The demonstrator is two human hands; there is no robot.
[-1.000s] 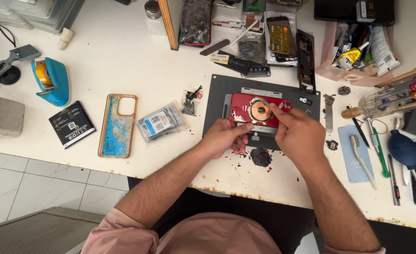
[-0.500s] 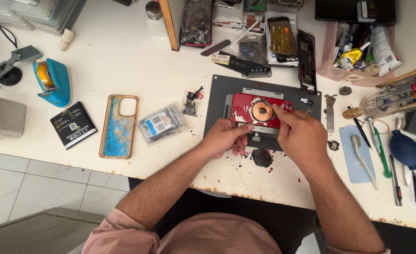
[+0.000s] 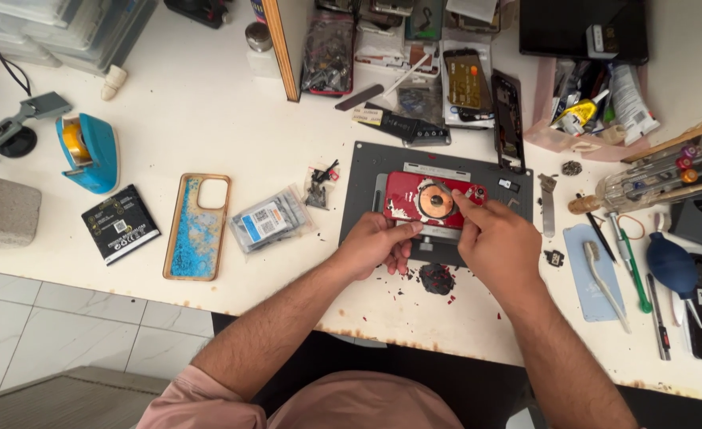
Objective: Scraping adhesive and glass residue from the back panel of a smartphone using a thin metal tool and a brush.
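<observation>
A red phone back panel [image 3: 426, 200] with a copper coil is laid on a dark grey mat [image 3: 367, 179] on the white surface [image 3: 208, 119]. Its lower edge is gripped by the curled fingers of the left hand [image 3: 377, 246]. The right hand [image 3: 498, 242] is pinched together on its right side; what is pinched cannot be told. Red shards [image 3: 437, 278] are scattered just below the mat.

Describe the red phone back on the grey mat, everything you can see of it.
The red phone back lies flat, lengthwise across the dark grey mat. It looks like glass, its red coat chipped with pale patches at the left end. A coppery ring coil sits at its centre. The left hand steadies its near edge; the right hand presses its fingertips on the right half.
</observation>
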